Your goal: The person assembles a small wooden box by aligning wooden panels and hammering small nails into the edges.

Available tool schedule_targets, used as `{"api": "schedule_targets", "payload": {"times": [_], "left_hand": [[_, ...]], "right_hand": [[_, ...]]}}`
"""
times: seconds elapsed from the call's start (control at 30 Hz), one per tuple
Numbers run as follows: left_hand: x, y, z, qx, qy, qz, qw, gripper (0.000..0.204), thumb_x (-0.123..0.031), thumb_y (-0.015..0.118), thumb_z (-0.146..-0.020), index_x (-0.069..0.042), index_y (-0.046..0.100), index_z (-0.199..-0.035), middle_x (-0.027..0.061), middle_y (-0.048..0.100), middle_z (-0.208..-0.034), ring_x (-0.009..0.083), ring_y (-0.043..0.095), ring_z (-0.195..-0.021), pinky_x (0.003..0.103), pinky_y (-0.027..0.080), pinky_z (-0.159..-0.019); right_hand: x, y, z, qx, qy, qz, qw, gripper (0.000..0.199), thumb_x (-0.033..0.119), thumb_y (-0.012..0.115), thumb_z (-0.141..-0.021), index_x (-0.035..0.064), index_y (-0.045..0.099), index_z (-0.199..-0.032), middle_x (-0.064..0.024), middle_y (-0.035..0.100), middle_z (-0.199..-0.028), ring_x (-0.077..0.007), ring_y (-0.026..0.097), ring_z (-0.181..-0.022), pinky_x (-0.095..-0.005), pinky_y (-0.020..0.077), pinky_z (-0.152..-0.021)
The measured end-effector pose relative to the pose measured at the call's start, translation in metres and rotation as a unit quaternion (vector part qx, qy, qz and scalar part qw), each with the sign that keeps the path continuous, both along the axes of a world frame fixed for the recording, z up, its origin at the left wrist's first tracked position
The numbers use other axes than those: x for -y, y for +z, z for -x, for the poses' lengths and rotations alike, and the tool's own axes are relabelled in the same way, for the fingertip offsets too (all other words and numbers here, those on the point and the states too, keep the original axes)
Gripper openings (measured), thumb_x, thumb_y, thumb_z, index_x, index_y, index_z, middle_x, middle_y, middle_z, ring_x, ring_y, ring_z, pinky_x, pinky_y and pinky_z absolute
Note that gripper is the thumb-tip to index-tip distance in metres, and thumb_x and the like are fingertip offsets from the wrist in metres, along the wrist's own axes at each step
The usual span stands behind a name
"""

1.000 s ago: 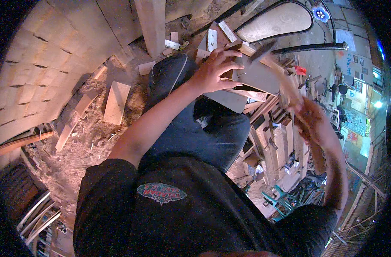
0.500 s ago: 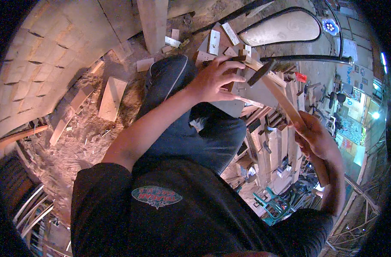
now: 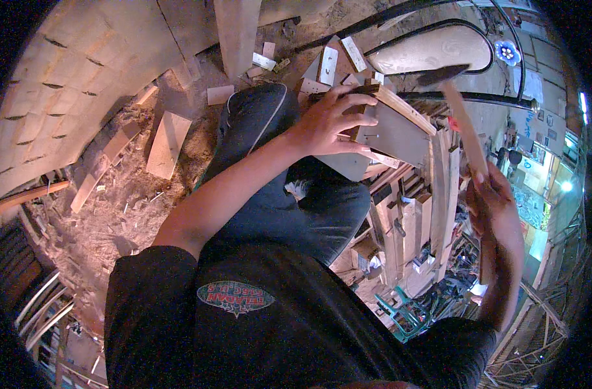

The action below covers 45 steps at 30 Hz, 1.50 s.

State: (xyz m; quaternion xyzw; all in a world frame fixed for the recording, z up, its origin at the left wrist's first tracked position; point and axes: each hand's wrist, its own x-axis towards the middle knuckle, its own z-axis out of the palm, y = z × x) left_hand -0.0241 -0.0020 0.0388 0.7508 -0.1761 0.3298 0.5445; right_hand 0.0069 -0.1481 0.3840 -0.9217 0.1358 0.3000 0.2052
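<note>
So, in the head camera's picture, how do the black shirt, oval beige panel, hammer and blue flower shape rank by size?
1. Black shirt, though it sits near the camera.
2. Unsure: oval beige panel looks broader, hammer longer.
3. Blue flower shape, clearly smallest.

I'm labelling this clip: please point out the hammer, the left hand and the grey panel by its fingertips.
Hammer [image 3: 465, 128]: head view, wooden handle.
Left hand [image 3: 328, 123]: head view, back of the hand.
Grey panel [image 3: 401, 137]: head view, broad face.

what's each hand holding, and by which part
The right hand grips a hammer by its wooden handle; the left hand holds a gray-faced wooden piece at its left end.
</note>
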Motion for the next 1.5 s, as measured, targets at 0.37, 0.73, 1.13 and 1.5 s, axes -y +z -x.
{"api": "schedule_targets", "payload": {"times": [0.37, 0.73, 1.13, 1.5], "left_hand": [[0.001, -0.002, 0.003, -0.006, -0.003, -0.009, 1.000, 0.065, -0.034, 0.090, -0.064, -0.024, 0.064, -0.124, 0.0069, 0.049, -0.144, 0.0381, 0.043, -0.132, 0.052, 0.038, -0.106], [-0.001, 0.000, 0.005, -0.001, 0.017, -0.024, 1.000, 0.068, -0.037, 0.089, -0.064, -0.025, 0.062, -0.125, 0.0053, 0.050, -0.143, 0.0381, 0.044, -0.130, 0.053, 0.036, -0.105], [0.004, -0.001, 0.004, -0.012, -0.012, -0.006, 1.000, 0.068, -0.031, 0.089, -0.063, -0.024, 0.064, -0.125, 0.0066, 0.050, -0.143, 0.0372, 0.043, -0.131, 0.052, 0.035, -0.108], [0.003, 0.001, 0.005, 0.002, 0.003, -0.005, 1.000, 0.065, -0.032, 0.088, -0.065, -0.024, 0.064, -0.125, 0.0064, 0.051, -0.143, 0.0370, 0.044, -0.131, 0.051, 0.039, -0.105]], "right_hand": [[0.015, -0.010, -0.001, -0.013, -0.026, -0.047, 0.998, 0.026, 0.021, 0.055, -0.102, 0.0091, 0.054, -0.124, 0.0043, 0.052, -0.073, -0.0039, 0.042, -0.052, -0.0218, 0.0320, -0.042], [0.028, -0.023, 0.005, 0.000, -0.039, -0.011, 0.999, 0.031, 0.026, 0.056, -0.101, 0.0115, 0.055, -0.128, 0.0040, 0.053, -0.076, -0.0062, 0.045, -0.057, -0.0214, 0.0344, -0.047], [0.034, -0.024, 0.022, -0.086, 0.014, -0.019, 0.996, 0.020, 0.025, 0.053, -0.103, 0.0083, 0.055, -0.113, 0.0063, 0.040, -0.063, -0.0042, 0.036, -0.048, -0.0210, 0.0304, -0.041], [0.121, -0.096, 0.072, 0.098, 0.086, -0.282, 0.951, 0.049, 0.011, 0.064, -0.096, 0.0071, 0.045, -0.141, -0.0037, 0.061, -0.100, -0.0111, 0.058, -0.074, -0.0257, 0.0486, -0.057]]}}
